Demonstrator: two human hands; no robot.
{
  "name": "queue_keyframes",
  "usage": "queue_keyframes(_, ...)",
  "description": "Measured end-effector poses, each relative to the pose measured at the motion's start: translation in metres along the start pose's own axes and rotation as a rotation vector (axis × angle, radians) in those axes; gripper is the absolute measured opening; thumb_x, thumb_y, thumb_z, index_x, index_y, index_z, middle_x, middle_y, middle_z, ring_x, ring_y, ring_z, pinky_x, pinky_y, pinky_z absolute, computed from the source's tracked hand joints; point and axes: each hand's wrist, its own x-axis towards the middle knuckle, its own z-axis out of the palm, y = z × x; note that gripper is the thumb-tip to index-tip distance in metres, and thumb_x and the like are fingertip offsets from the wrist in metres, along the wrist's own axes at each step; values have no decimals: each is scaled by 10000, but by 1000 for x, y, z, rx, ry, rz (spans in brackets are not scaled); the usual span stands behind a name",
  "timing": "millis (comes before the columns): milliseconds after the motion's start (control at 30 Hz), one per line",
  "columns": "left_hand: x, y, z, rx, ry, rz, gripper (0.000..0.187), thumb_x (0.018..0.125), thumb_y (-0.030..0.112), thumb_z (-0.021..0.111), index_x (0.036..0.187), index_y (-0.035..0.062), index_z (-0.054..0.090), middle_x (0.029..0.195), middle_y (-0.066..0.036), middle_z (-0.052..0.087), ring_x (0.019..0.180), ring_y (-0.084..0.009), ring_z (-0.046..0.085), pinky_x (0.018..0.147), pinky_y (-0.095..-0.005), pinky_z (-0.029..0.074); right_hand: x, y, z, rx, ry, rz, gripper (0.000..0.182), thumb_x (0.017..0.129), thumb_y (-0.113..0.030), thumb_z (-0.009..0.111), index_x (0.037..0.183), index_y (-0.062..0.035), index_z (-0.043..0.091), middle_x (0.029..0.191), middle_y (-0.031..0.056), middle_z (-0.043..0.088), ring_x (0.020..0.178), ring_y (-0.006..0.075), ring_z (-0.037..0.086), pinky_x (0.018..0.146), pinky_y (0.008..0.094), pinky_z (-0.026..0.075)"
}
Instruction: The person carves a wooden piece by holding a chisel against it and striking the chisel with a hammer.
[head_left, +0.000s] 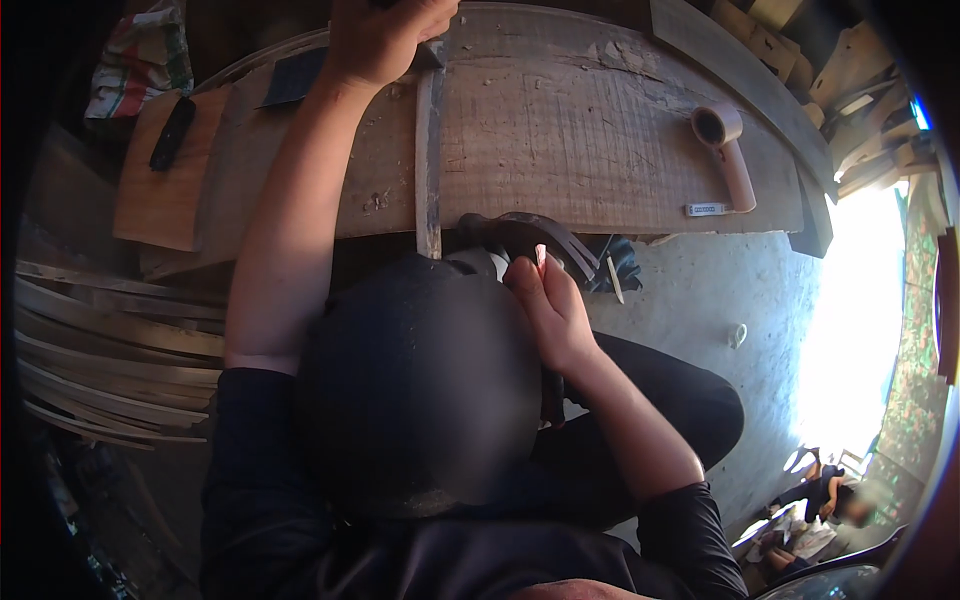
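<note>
My left hand (390, 40) reaches to the far edge of the wooden bench (560, 130), fingers closed at the top of the frame around something dark that is mostly hidden. Beside it, a narrow wooden strip (428, 160) runs across the bench towards me. Closed round the handle of a claw hammer (535, 237), my right hand (550, 310) is just off the bench's near edge. The hammer's dark head and split claw show beyond the fingers, and a bit of red shows by the thumb. A large dark rounded shape, partly blurred, hides the area between my arms.
On the bench's right lies a pink handheld fan (722, 140). At left are a brown board (175, 170) with a black object (173, 133) on it and a checked cloth (145, 60). Curved wooden strips (110, 350) are stacked lower left. Another person (825, 495) is at lower right.
</note>
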Motion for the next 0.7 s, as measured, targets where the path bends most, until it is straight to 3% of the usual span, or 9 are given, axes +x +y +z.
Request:
queue_keyframes(33, 1, 3, 1, -13, 52, -16, 202, 902, 120, 620, 737, 74, 512, 569, 26, 443, 444, -49, 373, 427, -241, 308, 0, 0, 1, -4, -7, -4, 468, 1049, -446, 465, 985, 2, 584, 723, 56, 568, 704, 152, 559, 662, 330, 450)
queue_keyframes(100, 2, 7, 1, -37, 124, -14, 206, 905, 128, 614, 737, 73, 507, 582, 24, 445, 455, -54, 387, 432, -241, 314, 0, -3, -2, 173, -78, 11, 434, 1044, -491, 472, 980, -65, 523, 691, -55, 449, 557, 44, 389, 481, 241, 328)
queue_keyframes(200, -2, 3, -8, -119, 131, -45, 194, 897, 120, 624, 742, 77, 515, 581, 23, 452, 461, -56, 401, 435, -242, 316, -9, -55, -17, 106, 4, 135, 506, 1065, -494, 403, 977, -31, 587, 669, -26, 480, 587, 61, 460, 540, 244, 366)
queue_keyframes(267, -5, 5, -7, -54, 198, -39, 184, 897, 115, 632, 749, 78, 528, 588, 18, 472, 465, -58, 410, 437, -245, 323, -10, -99, -33, -38, 115, 47, 579, 1059, -551, 349, 978, -33, 595, 655, -27, 483, 539, 59, 435, 490, 239, 356)
queue_keyframes(400, 7, -5, -17, -140, 132, -81, 118, 869, 85, 687, 776, 53, 621, 637, 6, 559, 524, -60, 478, 472, -229, 354, -13, -211, -48, -23, 318, -437, 620, 1042, -578, 368, 975, -1, 582, 583, -28, 443, 450, 49, 370, 423, 220, 265)
queue_keyframes(467, 13, 13, -12, -109, 27, -137, 115, 867, 83, 659, 770, 51, 605, 613, 5, 538, 527, -52, 465, 468, -240, 351, -15, -251, -56, 246, 198, -469, 579, 1040, -563, 394, 968, -25, 597, 595, -15, 478, 445, 37, 361, 421, 218, 251)
queue_keyframes(567, 15, 16, 0, 44, 45, -172, 107, 817, 63, 638, 745, 51, 560, 600, -2, 505, 505, -56, 426, 465, -238, 326, -3, -282, -42, -496, 400, -833, 485, 1034, -526, 440, 1007, -73, 612, 670, 35, 542, 530, 124, 499, 503, 299, 390)
queue_keyframes(667, 10, 15, -5, 7, 25, -186, 132, 821, 114, 666, 714, 79, 599, 597, 27, 544, 524, -46, 483, 487, -246, 386, 27, -276, -31, -766, 427, -1083, 419, 1044, -432, 483, 1015, -44, 639, 678, 96, 594, 676, 222, 623, 648, 375, 469)
queue_keyframes(700, 8, 14, -7, -42, 37, -184, 129, 816, 103, 667, 710, 77, 598, 597, 31, 543, 526, -50, 485, 493, -253, 391, 26, -279, -29, -768, 379, -847, 420, 1045, -429, 482, 1005, -44, 646, 692, 101, 612, 691, 224, 640, 653, 381, 472)
